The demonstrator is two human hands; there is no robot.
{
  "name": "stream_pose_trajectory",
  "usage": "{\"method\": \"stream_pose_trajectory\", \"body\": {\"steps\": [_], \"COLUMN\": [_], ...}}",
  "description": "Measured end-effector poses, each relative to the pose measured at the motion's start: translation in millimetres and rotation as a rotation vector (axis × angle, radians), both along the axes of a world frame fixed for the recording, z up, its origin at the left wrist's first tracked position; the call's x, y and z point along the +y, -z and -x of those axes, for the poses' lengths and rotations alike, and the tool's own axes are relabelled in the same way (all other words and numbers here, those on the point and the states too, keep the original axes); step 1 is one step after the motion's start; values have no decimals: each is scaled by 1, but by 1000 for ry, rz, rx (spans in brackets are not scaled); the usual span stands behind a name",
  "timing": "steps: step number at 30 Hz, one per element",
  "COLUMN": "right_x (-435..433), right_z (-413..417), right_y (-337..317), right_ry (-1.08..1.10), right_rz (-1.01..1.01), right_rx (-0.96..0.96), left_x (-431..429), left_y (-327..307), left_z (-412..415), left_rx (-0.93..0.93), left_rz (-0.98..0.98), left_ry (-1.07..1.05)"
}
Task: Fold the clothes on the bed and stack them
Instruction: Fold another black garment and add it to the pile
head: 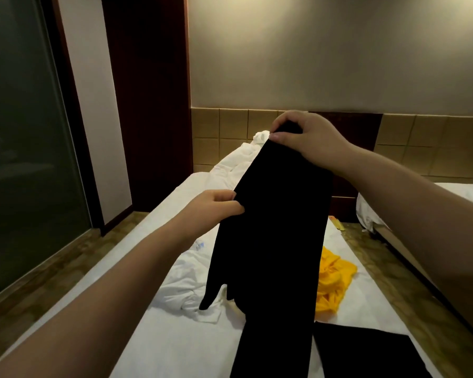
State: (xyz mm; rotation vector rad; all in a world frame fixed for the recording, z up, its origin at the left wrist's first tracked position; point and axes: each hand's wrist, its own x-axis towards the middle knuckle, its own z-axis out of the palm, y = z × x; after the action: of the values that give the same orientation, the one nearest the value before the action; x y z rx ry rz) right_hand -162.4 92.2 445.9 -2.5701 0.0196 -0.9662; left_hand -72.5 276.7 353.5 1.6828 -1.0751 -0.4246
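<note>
Head: two hands point(216, 207) point(307, 136) on one garment point(279, 230)

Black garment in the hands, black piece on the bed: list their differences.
The black garment hangs lifted, pinched by left hand and right hand; the black piece lies flat on the bed, untouched. The garment drapes long; the piece shows straight edges. Both are black.

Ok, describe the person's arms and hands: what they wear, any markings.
The left arm and right arm are bare as far as the view shows, with no sleeves. The left hand and right hand wear no gloves, and no rings, watch or bracelets are visible.
</note>
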Motion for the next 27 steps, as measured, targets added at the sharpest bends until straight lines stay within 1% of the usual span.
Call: {"method": "stream_pose_trajectory", "body": {"steps": [3,5,10,13,16,21,24,25,26,27], "right_x": [-3,-5,-10,-14,-20,-34,-42,-45,-49,-53], "right_z": [-2,-3,-2,-2,0,8,16,20,24,28], "right_y": [4,6,9,9,9,15,18,18,18,18], "right_ry": [31,44,64,80,97,124,145,146,140,130], "right_rz": [12,7,-7,-48,-61,-84,-61,-59,-65,-85], "right_rx": [-32,-60,-95,-128,-124,-101,-86,-78,-70,-67], "left_x": [-4,-7,-12,-16,-21,-18,-12,-10,-5,0], "left_y": [8,12,18,30,46,62,54,47,38,29], "left_z": [-2,-3,-3,-3,-3,-11,-13,-16,-20,-24], "left_rx": [20,24,21,17,-24,-51,-66,-38,44,177], "left_rz": [-48,-42,19,-1,-53,24,33,49,89,144], "left_ry": [52,59,15,-22,-83,-168,-144,-134,-107,-75]}}
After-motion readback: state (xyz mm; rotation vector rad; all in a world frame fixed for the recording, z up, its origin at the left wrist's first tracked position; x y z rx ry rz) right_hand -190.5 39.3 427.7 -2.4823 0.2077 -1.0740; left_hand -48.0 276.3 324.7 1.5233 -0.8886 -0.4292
